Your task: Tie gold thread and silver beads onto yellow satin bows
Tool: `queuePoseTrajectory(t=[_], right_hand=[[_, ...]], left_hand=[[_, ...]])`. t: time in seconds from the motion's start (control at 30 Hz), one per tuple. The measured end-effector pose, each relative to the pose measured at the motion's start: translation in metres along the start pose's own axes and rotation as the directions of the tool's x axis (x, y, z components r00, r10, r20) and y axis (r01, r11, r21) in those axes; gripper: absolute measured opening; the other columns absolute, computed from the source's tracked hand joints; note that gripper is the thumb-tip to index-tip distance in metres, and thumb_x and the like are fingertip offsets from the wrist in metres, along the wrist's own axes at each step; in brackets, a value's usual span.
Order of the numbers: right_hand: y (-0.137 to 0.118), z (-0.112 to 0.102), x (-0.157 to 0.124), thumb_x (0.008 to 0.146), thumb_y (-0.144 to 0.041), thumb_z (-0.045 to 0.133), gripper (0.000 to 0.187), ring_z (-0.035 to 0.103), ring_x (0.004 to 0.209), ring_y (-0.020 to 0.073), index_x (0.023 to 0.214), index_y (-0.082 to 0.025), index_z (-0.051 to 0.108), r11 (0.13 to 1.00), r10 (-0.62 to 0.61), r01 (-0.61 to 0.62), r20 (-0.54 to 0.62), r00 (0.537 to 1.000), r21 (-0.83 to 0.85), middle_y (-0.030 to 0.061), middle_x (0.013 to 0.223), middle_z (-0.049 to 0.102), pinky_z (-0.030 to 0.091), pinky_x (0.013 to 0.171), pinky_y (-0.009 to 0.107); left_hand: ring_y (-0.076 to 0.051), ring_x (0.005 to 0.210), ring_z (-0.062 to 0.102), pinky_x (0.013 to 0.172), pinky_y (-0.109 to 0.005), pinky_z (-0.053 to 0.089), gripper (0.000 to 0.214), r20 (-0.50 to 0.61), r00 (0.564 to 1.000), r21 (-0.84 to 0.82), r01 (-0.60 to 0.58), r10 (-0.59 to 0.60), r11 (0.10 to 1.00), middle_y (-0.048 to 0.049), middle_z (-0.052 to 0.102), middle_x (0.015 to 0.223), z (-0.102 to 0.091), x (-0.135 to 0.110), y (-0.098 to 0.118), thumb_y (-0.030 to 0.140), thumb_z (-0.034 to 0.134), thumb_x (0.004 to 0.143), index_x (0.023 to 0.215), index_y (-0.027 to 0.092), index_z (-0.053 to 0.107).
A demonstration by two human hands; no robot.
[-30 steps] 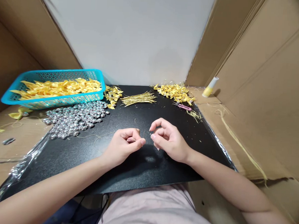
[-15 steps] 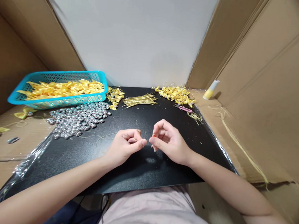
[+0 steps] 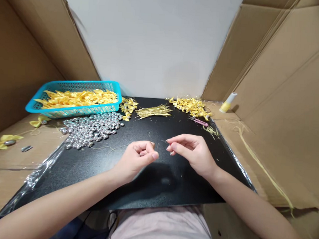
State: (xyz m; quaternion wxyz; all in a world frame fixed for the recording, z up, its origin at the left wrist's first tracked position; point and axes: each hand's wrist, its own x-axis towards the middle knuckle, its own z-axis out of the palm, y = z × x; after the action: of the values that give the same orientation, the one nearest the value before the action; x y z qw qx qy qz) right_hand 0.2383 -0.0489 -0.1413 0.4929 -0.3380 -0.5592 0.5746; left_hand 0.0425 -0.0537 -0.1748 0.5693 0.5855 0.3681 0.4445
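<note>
Left hand [image 3: 136, 158] curls shut and right hand [image 3: 196, 153] pinches thumb to forefinger, a fine strand [image 3: 163, 141], barely visible, between them, above the black surface [image 3: 172, 186], right of the silver beads [image 3: 92, 128]. Short grips near its ends would likely keep it steady.

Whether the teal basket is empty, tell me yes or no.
No, the teal basket holds a heap of yellow ribbon bows.

turquoise basket [image 3: 71, 110], yellow bows [image 3: 75, 96], silver beads [image 3: 92, 127], black mat [image 3: 146, 176]
</note>
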Motion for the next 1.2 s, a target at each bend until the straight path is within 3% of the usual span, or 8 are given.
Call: queuePoseTrajectory(t=[0.13,0.27,0.43,0.5,0.57,0.7,0.9,1.2], right_hand=[[-0.012,-0.004,0.010,0.074,-0.025,0.074,0.016,0.067,0.071,0.0122,0.089,-0.020,0.075,0.999,-0.038,0.038,0.055,0.998,-0.011,0.0029,0.080,0.074,0.056,0.068,0.026],[-0.052,-0.003,0.035,0.076,-0.021,0.069,0.015,0.060,0.067,0.0086,0.089,-0.022,0.075,0.978,-0.203,0.204,0.018,0.979,-0.037,0.0004,0.080,0.071,0.054,0.066,0.023],[-0.118,0.012,0.053,0.076,-0.021,0.064,0.017,0.053,0.061,0.0072,0.091,-0.025,0.071,0.891,-0.444,0.452,-0.134,0.886,0.039,-0.0038,0.071,0.061,0.057,0.075,0.028],[-0.130,0.019,0.053,0.076,-0.023,0.066,0.016,0.054,0.061,0.0071,0.090,-0.026,0.071,0.859,-0.487,0.504,-0.154,0.860,0.092,-0.0039,0.072,0.062,0.057,0.080,0.030],[-0.132,0.025,0.052,0.072,-0.026,0.072,0.014,0.057,0.064,0.0080,0.086,-0.027,0.073,0.840,-0.498,0.519,-0.152,0.853,0.158,-0.0026,0.075,0.066,0.058,0.081,0.030],[-0.124,0.033,0.051,0.064,-0.032,0.081,0.014,0.061,0.066,0.0092,0.077,-0.028,0.076,0.848,-0.468,0.476,-0.093,0.879,0.234,-0.0010,0.083,0.072,0.059,0.075,0.028],[-0.119,0.038,0.043,0.072,-0.026,0.075,0.002,0.067,0.071,0.0070,0.074,-0.026,0.076,0.840,-0.463,0.466,-0.079,0.883,0.277,-0.0034,0.080,0.074,0.057,0.074,0.018],[-0.113,0.052,0.036,0.084,-0.024,0.064,0.009,0.074,0.075,0.0147,0.077,-0.020,0.069,0.813,-0.525,0.524,-0.072,0.848,0.254,0.0011,0.083,0.077,0.061,0.076,0.030]], left_hand=[[-0.008,0.050,0.026,0.048,-0.024,0.019,0.044,0.035,0.996,0.031,-0.081,0.080,0.996,0.0055,0.033,0.054,-0.007,0.015,0.023,0.050,0.071,0.074,0.055,0.016,0.050],[-0.008,0.049,0.029,0.046,-0.023,0.021,0.038,0.042,0.957,0.138,-0.290,0.287,0.947,0.0048,0.037,0.053,-0.012,0.049,0.072,0.046,0.071,0.075,0.058,0.016,0.054],[-0.007,0.047,0.027,0.044,-0.024,0.018,0.031,0.002,0.784,0.352,-0.582,0.621,0.733,0.0048,0.037,0.053,0.000,0.068,0.135,0.034,0.073,0.076,0.057,0.016,0.056],[-0.007,0.048,0.026,0.044,-0.025,0.018,0.031,-0.026,0.708,0.368,-0.649,0.706,0.665,0.0053,0.033,0.052,0.005,0.065,0.147,0.033,0.072,0.077,0.056,0.017,0.055],[-0.008,0.048,0.027,0.045,-0.025,0.019,0.032,-0.044,0.670,0.358,-0.682,0.741,0.638,0.0055,0.031,0.051,0.007,0.060,0.151,0.033,0.071,0.078,0.056,0.017,0.054],[-0.008,0.049,0.027,0.045,-0.025,0.020,0.033,-0.033,0.665,0.320,-0.700,0.746,0.638,0.0054,0.033,0.050,0.004,0.054,0.150,0.035,0.070,0.080,0.056,0.017,0.054],[-0.008,0.051,0.028,0.046,-0.024,0.020,0.031,0.010,0.699,0.222,-0.699,0.715,0.680,0.0051,0.034,0.053,-0.002,0.051,0.146,0.034,0.071,0.080,0.058,0.017,0.056],[-0.008,0.051,0.030,0.046,-0.024,0.022,0.027,0.055,0.719,0.132,-0.694,0.693,0.708,0.0038,0.039,0.057,0.002,0.051,0.143,0.030,0.071,0.080,0.060,0.017,0.058]])
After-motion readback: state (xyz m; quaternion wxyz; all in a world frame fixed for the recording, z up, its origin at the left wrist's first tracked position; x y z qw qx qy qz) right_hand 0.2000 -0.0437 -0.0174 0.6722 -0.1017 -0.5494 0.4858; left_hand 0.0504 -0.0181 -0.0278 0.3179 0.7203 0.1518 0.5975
